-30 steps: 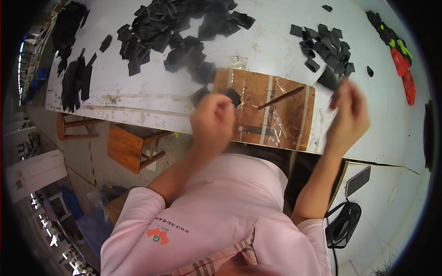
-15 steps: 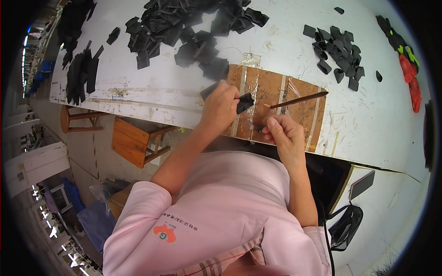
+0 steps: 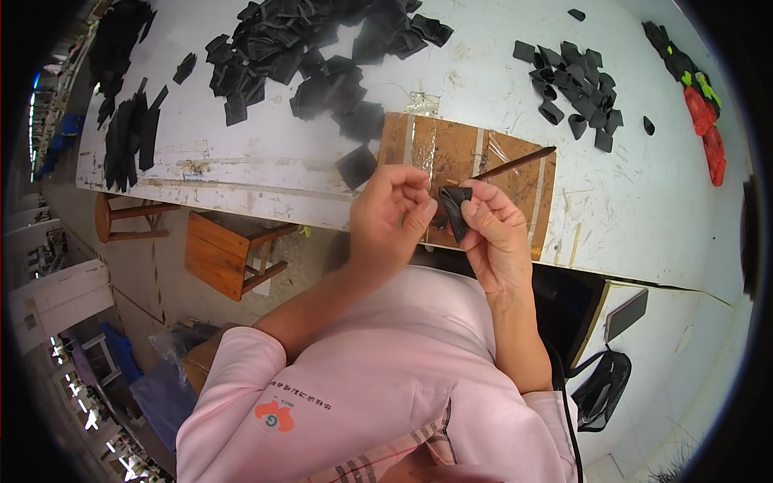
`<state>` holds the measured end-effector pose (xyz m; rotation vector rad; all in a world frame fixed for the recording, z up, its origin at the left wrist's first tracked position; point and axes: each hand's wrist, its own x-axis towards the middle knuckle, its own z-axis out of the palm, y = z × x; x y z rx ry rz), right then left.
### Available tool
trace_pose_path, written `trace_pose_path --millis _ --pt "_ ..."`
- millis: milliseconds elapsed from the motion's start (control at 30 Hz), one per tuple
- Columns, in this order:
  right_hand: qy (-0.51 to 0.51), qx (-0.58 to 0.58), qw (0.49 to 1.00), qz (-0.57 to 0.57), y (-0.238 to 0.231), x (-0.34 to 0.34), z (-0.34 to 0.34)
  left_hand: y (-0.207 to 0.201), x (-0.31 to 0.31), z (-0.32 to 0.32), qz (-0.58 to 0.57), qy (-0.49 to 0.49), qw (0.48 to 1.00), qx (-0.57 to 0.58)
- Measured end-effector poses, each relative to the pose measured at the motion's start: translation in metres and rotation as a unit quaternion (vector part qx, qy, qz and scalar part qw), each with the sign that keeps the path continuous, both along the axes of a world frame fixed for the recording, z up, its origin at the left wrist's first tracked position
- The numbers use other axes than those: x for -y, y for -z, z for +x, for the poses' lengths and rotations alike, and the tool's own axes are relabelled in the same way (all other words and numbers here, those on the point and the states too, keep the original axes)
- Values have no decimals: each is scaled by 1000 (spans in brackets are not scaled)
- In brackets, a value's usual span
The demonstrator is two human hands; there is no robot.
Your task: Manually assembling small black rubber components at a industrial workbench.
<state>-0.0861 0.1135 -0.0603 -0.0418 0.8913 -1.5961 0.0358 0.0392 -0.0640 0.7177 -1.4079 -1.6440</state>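
My right hand [image 3: 498, 229] pinches a small folded piece of black fabric [image 3: 455, 211], upright between thumb and fingers. Just left of it is my left hand [image 3: 391, 216], its fingers loosely curled, the thumb apart from them and nothing visible in between. Both hands are over the near edge of a brown board [image 3: 451, 145] crossed by strips of clear tape. A slim dark brown stick [image 3: 519, 163] lies slanting across the board, its lower end hidden behind my right hand. Beside the board's left edge rests a flat black piece [image 3: 357, 167].
A large heap of black pieces [image 3: 278, 40] covers the table's far middle. Smaller folded ones [image 3: 586, 90] are piled at the right. Long black strips [image 3: 133, 137] lie at the left, red and black bundles [image 3: 699, 105] at the far right. A wooden stool [image 3: 216, 256] stands below the table's edge.
The folded black piece has passed from my left hand to my right. My left hand has let go and turned palm inward; my right hand has risen slightly. The whole view has shifted a little.
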Motion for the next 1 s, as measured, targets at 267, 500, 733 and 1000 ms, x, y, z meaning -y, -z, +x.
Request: trace_pose_path --millis 267,500,733,1000 --pt "92 -172 981 16 -6 -2 5 -11 9 4 273 136 952 4" --pt "85 -129 988 2 -2 -1 2 -11 13 11 296 134 946 0" --pt "58 -141 988 19 -2 3 3 -12 21 11 244 142 958 56" --pt "119 -754 645 37 -18 -6 14 -10 5 8 12 64 985 158"
